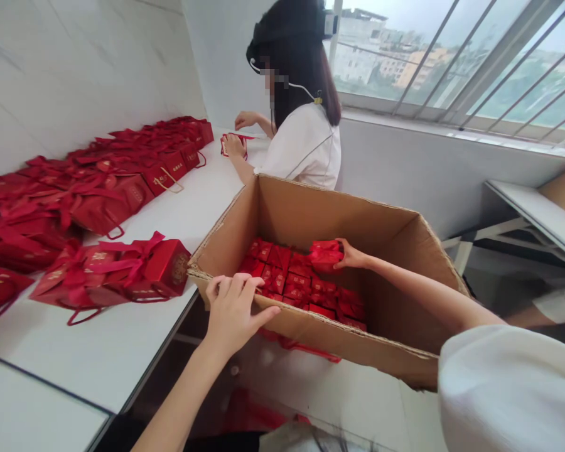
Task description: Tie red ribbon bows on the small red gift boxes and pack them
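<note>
A large open cardboard box [339,207] stands in front of me, with rows of small red gift boxes [296,282] packed on its floor. Over its near left edge hook the fingers of my left hand [235,307], the thumb stretched along the outer side, gripping the rim. My right hand [351,254] reaches inside, closed around a red gift box [326,255] just above the packed ones. The fingertips on its far side are partly hidden. On the white table to the left, a pair of red gift boxes [153,267] with ribbon bows and cord handles sits close to the carton.
Many more ribboned red boxes [108,201] crowd the white table [145,339] along the wall. Across the carton, a person in white [301,141] handles a red item [233,145] on the table. A barred window [433,63] is behind; a white-topped table [537,213] stands right.
</note>
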`<state>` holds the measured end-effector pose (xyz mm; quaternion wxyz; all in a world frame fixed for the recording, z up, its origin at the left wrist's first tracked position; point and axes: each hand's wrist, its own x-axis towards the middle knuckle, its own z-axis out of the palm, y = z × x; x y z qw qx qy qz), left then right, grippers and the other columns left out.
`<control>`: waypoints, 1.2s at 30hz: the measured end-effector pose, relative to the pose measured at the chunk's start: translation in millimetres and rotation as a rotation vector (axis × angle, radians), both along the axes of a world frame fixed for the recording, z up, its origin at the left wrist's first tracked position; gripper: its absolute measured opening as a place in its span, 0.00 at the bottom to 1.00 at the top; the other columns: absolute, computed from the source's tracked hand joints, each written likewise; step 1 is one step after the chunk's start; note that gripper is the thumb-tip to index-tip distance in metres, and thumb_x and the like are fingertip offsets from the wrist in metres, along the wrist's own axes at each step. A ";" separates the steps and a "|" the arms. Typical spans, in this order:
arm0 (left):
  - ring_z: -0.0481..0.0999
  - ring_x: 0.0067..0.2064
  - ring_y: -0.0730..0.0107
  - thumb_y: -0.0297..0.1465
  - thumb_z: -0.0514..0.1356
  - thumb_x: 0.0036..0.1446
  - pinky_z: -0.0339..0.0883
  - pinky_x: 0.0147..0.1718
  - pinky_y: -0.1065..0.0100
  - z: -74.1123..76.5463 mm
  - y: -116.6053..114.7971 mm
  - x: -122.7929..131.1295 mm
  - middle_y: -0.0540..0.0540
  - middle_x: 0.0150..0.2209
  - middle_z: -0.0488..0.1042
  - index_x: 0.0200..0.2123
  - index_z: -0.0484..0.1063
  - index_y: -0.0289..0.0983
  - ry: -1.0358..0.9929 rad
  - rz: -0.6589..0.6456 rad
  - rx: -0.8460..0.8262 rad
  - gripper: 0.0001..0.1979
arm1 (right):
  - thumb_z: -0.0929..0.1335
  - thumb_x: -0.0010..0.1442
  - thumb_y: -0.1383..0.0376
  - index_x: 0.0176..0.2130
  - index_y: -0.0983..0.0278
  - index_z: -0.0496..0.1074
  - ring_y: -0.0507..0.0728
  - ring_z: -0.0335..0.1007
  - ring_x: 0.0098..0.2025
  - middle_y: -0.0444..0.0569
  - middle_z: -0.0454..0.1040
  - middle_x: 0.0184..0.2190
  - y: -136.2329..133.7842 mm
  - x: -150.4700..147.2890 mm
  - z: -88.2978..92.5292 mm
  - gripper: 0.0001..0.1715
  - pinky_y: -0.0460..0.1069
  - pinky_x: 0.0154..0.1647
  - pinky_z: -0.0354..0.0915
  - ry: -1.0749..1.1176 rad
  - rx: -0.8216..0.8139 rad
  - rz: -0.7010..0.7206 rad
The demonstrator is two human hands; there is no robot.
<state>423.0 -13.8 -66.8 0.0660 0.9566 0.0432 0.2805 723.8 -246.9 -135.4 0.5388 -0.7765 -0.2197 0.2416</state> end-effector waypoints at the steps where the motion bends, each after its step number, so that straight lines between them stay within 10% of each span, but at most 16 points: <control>1: 0.66 0.40 0.59 0.51 0.56 0.53 0.49 0.44 0.58 0.0 -0.2 0.1 0.43 0.37 0.72 0.39 0.71 0.37 0.000 -0.002 -0.005 0.23 | 0.78 0.22 0.74 0.44 0.62 0.65 0.69 0.62 0.54 0.51 0.71 0.44 1.5 -1.5 -3.3 0.46 0.68 0.62 0.46 0.022 0.001 -0.003; 13: 0.66 0.37 0.60 0.49 0.57 0.53 0.49 0.45 0.57 -4.0 -0.2 1.1 0.45 0.35 0.72 0.40 0.70 0.38 -0.049 -0.006 -0.015 0.21 | 0.67 0.44 0.47 0.41 0.61 0.70 0.62 0.71 0.48 0.50 0.77 0.41 42.4 -49.5 59.7 0.28 0.59 0.49 0.64 0.614 0.362 0.232; 25: 0.67 0.38 0.61 0.47 0.62 0.49 0.50 0.46 0.56 -6.0 -2.2 3.0 0.46 0.36 0.73 0.40 0.70 0.38 -0.046 0.019 -0.044 0.21 | 0.63 0.56 0.49 0.37 0.60 0.72 0.52 0.73 0.30 0.42 0.78 0.30 53.0 -95.8 93.8 0.19 0.46 0.30 0.70 0.988 0.571 0.191; 36: 0.67 0.37 0.61 0.48 0.61 0.50 0.50 0.46 0.57 -6.4 -3.2 3.8 0.46 0.35 0.73 0.39 0.71 0.39 -0.046 0.029 -0.062 0.21 | 0.65 0.51 0.45 0.44 0.58 0.68 0.56 0.72 0.45 0.45 0.76 0.41 57.1 -100.4 103.3 0.26 0.51 0.42 0.70 0.744 0.547 0.247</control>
